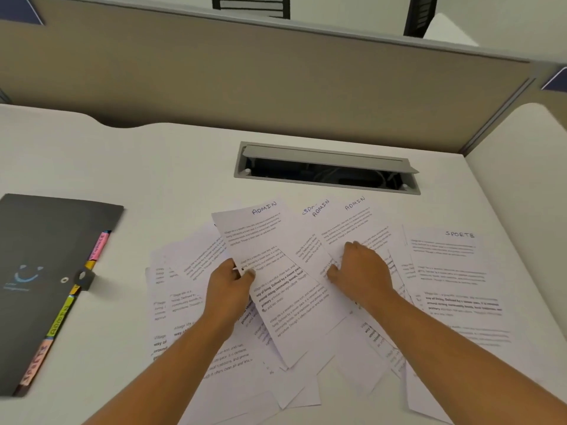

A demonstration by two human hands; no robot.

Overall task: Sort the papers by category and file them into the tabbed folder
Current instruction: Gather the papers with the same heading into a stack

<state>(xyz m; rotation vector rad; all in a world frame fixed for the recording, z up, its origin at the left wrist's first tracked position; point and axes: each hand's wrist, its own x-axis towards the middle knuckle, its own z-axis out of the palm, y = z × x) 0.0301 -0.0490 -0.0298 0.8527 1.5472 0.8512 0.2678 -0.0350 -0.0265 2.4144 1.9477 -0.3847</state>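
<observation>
This is an office workstation: a white desk [184, 167] is boxed in by a beige fabric partition [245, 75] with a grey cap rail, and a grey cable hatch [325, 161] is set into the desktop, its flap raised over dark wiring. A black chair back [251, 4] shows beyond the partition. Printed sheets [454, 271] headed ADMIN and SPORTS lie spread beside a dark tabbed folder [46, 256].

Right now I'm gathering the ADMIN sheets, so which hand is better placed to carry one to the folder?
Left, probably. The left hand pinches an ADMIN sheet, and the folder lies flat to its left. The right hand rests on other sheets, farther from it.
</observation>
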